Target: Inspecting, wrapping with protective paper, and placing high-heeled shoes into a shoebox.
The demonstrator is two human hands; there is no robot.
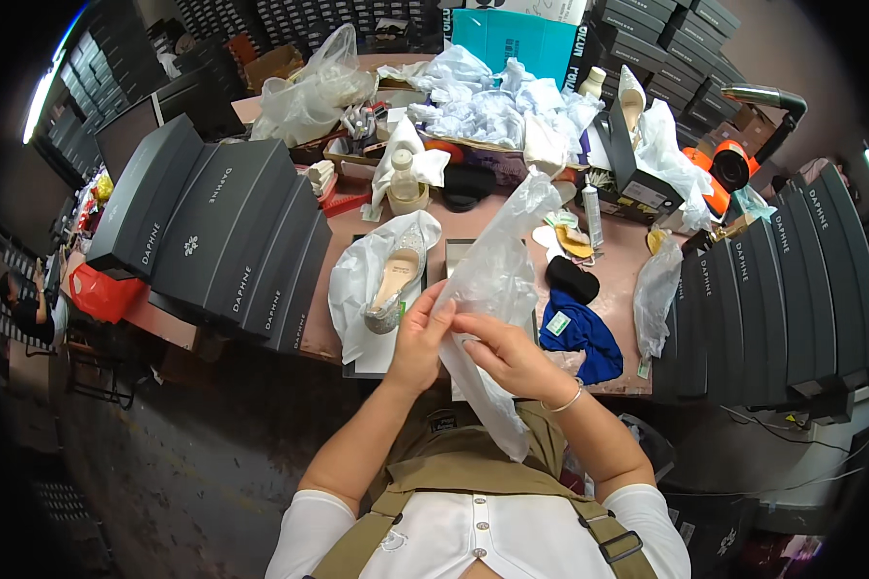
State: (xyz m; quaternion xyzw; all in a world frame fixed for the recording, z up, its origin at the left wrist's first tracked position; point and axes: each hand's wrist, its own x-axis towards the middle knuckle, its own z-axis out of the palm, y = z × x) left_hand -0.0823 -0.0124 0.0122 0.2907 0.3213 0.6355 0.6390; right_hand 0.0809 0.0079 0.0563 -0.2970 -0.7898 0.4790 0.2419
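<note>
Both hands grip a clear crinkled plastic bag (497, 280) above the near edge of the pink worktop (628, 261). The left hand (417, 340) pinches its left edge, the right hand (507, 355) its middle, seemingly spreading it. A pale high-heeled shoe (396, 280) lies on white paper just left.

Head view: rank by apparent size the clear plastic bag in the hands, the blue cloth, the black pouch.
1. clear plastic bag, held by left hand and right hand; nearest the camera, so it may look oversized.
2. blue cloth.
3. black pouch.
</note>
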